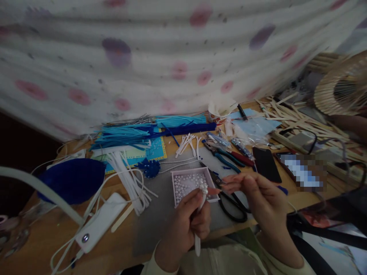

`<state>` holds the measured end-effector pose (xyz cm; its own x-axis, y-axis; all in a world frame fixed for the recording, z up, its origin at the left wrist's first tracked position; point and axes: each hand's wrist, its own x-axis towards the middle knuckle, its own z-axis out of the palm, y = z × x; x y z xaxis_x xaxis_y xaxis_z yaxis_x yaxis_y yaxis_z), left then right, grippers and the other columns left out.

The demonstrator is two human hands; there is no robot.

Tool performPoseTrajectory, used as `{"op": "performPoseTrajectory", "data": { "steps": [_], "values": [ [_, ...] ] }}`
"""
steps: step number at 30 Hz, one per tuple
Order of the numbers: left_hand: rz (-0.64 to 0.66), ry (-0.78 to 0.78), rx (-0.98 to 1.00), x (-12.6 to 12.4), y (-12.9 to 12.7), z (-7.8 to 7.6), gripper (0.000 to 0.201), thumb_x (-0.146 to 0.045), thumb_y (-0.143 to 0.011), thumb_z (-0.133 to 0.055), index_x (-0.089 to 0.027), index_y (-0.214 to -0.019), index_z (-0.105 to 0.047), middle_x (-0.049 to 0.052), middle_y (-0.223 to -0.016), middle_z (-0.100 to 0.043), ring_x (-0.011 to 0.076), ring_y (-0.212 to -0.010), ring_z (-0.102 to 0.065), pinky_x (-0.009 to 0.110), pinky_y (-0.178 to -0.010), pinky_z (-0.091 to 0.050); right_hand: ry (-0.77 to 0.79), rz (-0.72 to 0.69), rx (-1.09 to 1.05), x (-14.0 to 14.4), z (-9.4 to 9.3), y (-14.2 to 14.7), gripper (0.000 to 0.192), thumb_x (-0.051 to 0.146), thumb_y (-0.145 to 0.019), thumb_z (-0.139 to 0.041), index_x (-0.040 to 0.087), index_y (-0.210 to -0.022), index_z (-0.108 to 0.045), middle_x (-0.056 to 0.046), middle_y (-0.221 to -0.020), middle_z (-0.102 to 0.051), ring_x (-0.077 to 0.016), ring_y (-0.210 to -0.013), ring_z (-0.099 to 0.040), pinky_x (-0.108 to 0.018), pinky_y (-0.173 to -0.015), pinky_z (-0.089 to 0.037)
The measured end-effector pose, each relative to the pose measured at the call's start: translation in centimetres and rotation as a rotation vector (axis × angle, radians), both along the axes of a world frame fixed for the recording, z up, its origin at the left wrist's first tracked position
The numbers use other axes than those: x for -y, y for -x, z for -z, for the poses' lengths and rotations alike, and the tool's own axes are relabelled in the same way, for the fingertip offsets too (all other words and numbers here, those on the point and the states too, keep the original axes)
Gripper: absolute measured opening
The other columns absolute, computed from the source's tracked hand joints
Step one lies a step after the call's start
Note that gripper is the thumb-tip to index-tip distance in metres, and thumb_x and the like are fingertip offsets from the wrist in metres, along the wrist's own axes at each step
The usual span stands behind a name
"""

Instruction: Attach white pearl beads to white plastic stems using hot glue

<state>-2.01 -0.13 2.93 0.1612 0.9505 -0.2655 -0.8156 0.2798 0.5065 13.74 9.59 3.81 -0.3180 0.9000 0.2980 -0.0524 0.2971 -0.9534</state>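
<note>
My left hand (186, 225) is closed around a white pipe-cleaner stem (197, 244), which points down out of the fist. Pearl beads (204, 185) cluster at its upper end, and my left index finger stretches past them to the right. Close to that fingertip is my right hand (258, 198), its fingers stretched out and nothing visible held in them. Beneath and behind the hands stands a pink bead box (172, 187) with loose pearls inside. Black-handled scissors (235, 214) lie to its right, partly under my right hand.
Pliers (226, 156), a phone (266, 164) and a second, blurred-out phone (304, 172) lie to the right. Blue pipe cleaners (123, 135), white strips (129, 183), a blue pom-pom (149, 168) and a white power bank (101, 221) are left. Wooden strips (298, 118) lie far right.
</note>
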Motion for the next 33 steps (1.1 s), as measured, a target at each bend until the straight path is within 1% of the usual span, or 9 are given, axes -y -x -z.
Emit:
{"op": "performPoseTrajectory", "data": {
  "steps": [3,6,8,12,15,17,24,28,33],
  "values": [
    [-0.044,0.004,-0.032,0.0,-0.1,-0.1,0.038,-0.054,-0.079,-0.088,-0.020,-0.085,-0.074,-0.016,-0.044,-0.030,0.0030,-0.036,-0.006,0.015,-0.033,-0.011,0.006,0.208,-0.222,-0.7,-0.7,-0.4,0.015,0.034,-0.099,-0.072,0.027,-0.106,-0.083,-0.006,-0.099,-0.087,-0.0228,-0.078,-0.084,-0.032,-0.069,-0.071],
    [-0.103,0.028,-0.206,0.3,-0.1,0.0,0.042,-0.059,-0.082,-0.084,-0.018,-0.086,-0.075,-0.015,-0.046,-0.029,0.0042,-0.038,-0.009,0.018,-0.036,-0.012,-0.130,0.409,-0.267,-1.1,-1.9,-1.0,0.044,0.018,-0.092,-0.080,0.033,-0.133,-0.075,-0.004,-0.131,-0.080,-0.0240,-0.122,-0.076,-0.037,-0.101,-0.066],
    [-0.121,0.020,-0.383,0.5,0.0,0.1,0.044,-0.062,-0.089,-0.076,-0.019,-0.085,-0.073,-0.013,-0.049,-0.029,0.0062,-0.041,-0.014,0.020,-0.039,-0.016,-0.149,0.335,-0.139,-0.8,-2.4,-1.2,0.043,0.020,-0.092,-0.079,0.034,-0.133,-0.076,-0.004,-0.138,-0.076,-0.0243,-0.126,-0.074,-0.037,-0.104,-0.064],
    [-0.140,-0.060,-0.818,1.2,-0.1,-0.6,0.043,-0.052,-0.103,-0.059,-0.023,-0.071,-0.057,-0.008,-0.056,-0.037,0.0115,-0.050,-0.031,0.026,-0.047,-0.025,-0.191,-0.093,0.135,0.3,-2.4,0.1,0.023,0.028,-0.094,-0.077,0.030,-0.116,-0.083,-0.008,-0.126,-0.082,-0.0273,-0.114,-0.080,-0.035,-0.088,-0.069],
    [-0.183,-0.141,-1.193,1.5,0.0,-1.9,0.032,-0.032,-0.107,-0.052,-0.023,-0.079,-0.065,-0.004,-0.067,-0.052,0.0159,-0.064,-0.049,0.028,-0.060,-0.035,-0.313,-0.156,0.146,0.8,-2.3,1.4,0.022,0.018,-0.088,-0.082,0.028,-0.108,-0.083,-0.007,-0.117,-0.084,-0.0241,-0.108,-0.081,-0.030,-0.091,-0.067],
    [-0.168,-0.199,-1.307,1.7,0.1,-2.7,0.031,-0.026,-0.107,-0.048,-0.024,-0.088,-0.071,-0.002,-0.073,-0.060,0.0174,-0.069,-0.057,0.028,-0.067,-0.041,-0.361,-0.172,0.155,0.7,-2.5,1.7,0.019,0.014,-0.088,-0.081,0.026,-0.102,-0.082,-0.006,-0.111,-0.085,-0.0208,-0.102,-0.082,-0.026,-0.090,-0.066],
    [-0.039,-0.251,-1.509,2.1,0.7,-3.0,0.030,-0.020,-0.106,-0.046,-0.024,-0.090,-0.071,0.002,-0.082,-0.075,0.0200,-0.075,-0.070,0.029,-0.071,-0.046,-0.383,-0.282,0.269,0.2,-3.1,0.8,0.013,0.012,-0.092,-0.073,0.023,-0.088,-0.078,-0.005,-0.112,-0.083,-0.0183,-0.101,-0.080,-0.023,-0.090,-0.061],
    [0.001,-0.229,-1.516,2.5,0.9,-2.4,0.031,-0.022,-0.105,-0.047,-0.025,-0.087,-0.071,0.003,-0.080,-0.075,0.0227,-0.076,-0.069,0.031,-0.071,-0.045,-0.171,-0.269,0.195,0.3,-2.3,0.9,0.009,0.019,-0.091,-0.079,0.027,-0.087,-0.081,-0.002,-0.112,-0.084,-0.0181,-0.101,-0.079,-0.024,-0.090,-0.060],
    [-0.146,0.054,-1.185,2.0,1.4,-0.6,0.037,-0.045,-0.104,-0.058,-0.025,-0.073,-0.063,-0.001,-0.065,-0.060,0.0172,-0.063,-0.054,0.028,-0.062,-0.038,0.158,0.000,-0.116,-1.3,-1.4,1.2,0.027,0.043,-0.093,-0.076,0.025,-0.073,-0.069,-0.001,-0.069,-0.073,-0.0171,-0.067,-0.068,-0.027,-0.063,-0.053]
  ]
}}
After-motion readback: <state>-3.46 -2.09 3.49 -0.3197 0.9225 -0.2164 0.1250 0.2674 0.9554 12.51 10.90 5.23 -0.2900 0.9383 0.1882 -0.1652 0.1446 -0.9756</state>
